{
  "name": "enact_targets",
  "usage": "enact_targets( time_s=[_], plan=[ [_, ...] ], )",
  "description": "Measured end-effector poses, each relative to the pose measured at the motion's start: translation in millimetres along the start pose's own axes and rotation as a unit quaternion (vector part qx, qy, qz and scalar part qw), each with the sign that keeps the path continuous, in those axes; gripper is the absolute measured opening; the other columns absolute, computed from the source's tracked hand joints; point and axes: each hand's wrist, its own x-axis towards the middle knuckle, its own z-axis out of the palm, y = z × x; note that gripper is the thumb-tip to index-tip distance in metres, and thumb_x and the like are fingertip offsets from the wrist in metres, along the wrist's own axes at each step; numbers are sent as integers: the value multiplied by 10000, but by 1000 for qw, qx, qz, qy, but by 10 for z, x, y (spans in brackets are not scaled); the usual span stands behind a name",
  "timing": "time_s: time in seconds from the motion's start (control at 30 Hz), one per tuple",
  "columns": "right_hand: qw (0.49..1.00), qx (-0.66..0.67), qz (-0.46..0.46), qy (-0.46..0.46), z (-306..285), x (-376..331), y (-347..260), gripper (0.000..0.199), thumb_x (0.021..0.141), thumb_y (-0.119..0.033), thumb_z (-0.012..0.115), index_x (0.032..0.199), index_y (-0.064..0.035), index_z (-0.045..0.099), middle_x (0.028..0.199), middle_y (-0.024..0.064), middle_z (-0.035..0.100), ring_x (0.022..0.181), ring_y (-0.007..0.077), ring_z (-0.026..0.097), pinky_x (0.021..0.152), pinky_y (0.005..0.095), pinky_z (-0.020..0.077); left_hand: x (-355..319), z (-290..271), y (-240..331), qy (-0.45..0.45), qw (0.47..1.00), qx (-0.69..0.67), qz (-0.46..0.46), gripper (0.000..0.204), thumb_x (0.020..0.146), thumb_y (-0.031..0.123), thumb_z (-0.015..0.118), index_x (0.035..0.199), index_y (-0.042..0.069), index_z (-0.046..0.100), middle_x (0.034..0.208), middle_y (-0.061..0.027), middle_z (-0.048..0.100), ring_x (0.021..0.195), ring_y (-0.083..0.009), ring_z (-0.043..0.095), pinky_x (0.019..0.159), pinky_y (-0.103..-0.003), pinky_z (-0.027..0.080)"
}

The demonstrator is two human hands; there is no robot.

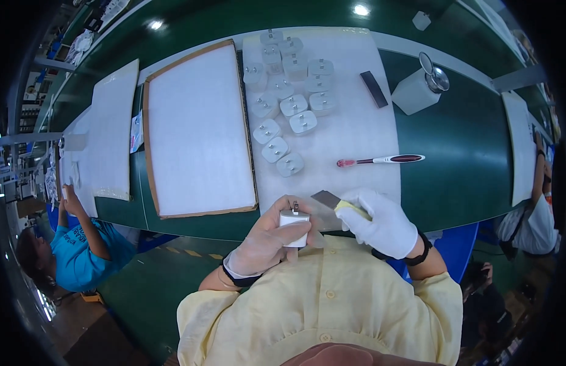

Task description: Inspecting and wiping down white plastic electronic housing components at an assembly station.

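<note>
The left hand (264, 241), fingers curled, is gripping a white charger plug (294, 223) close to the chest; the right hand (383, 222) is pinching a yellow-backed abrasive pad (331, 200) beside it. Keeping the plug steady should help even strokes.

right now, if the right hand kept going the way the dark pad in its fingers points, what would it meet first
Most likely the white charger held in the left hand. The right hand holds a dark flat pad aimed leftward, its tip just above the charger's prongs. Depth is unclear, so it might pass slightly above.
</note>
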Motion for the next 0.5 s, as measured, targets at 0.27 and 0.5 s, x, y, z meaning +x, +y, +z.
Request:
enact_targets(
  time_s=[0.27, 0.5],
  plan=[
    [987, -79, -128, 48, 205, 60, 413, 307, 884, -113, 626, 1184, -72, 579, 842, 45, 660, 656, 170, 625, 576, 298, 485, 47, 16, -63, 41, 998, -49, 24, 310, 922, 47, 578, 1203, 100, 460, 1033, -81, 607, 839, -136, 618, 507, -188, 442],
    [833, -418, -342, 118, 208, 41, 256, 561, 694, -99, 674, 1243, -162, 579, 835, -16, 604, 697, 169, 589, 514, 324, 445, -50, 119, -4, 57, 994, 88, -14, 364, 927, 82, 605, 1239, 96, 418, 1037, -41, 591, 803, -71, 566, 543, -202, 452]
  ],
)
